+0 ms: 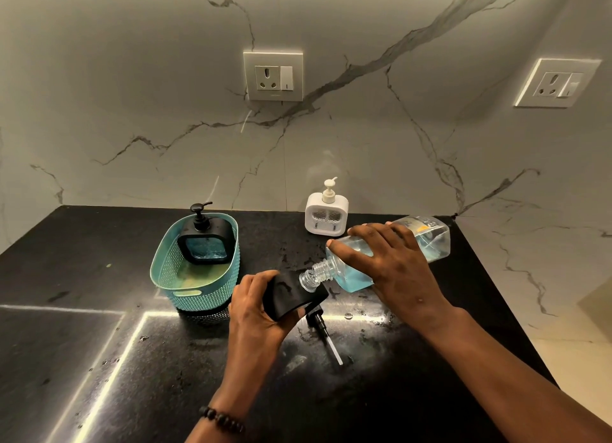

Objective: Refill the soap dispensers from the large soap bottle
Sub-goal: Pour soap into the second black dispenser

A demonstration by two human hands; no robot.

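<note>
My right hand [394, 270] grips the large clear soap bottle [430, 240], tipped on its side with blue soap inside. Its open threaded neck [314, 275] points down-left, right over a black dispenser [291, 293]. My left hand [255, 310] holds that black dispenser, tilted, just above the counter. Its black pump with a clear tube [326, 333] lies loose on the counter below the hands. A second black dispenser [205, 240] with blue soap stands in a teal basket [172, 277]. A white dispenser [326, 215] stands by the wall.
The black counter [99, 343] is wet with scattered droplets around the hands. Its right edge drops off beyond the large bottle. Two wall sockets [273, 76] sit on the marble backsplash, one of them at the far right [558, 83].
</note>
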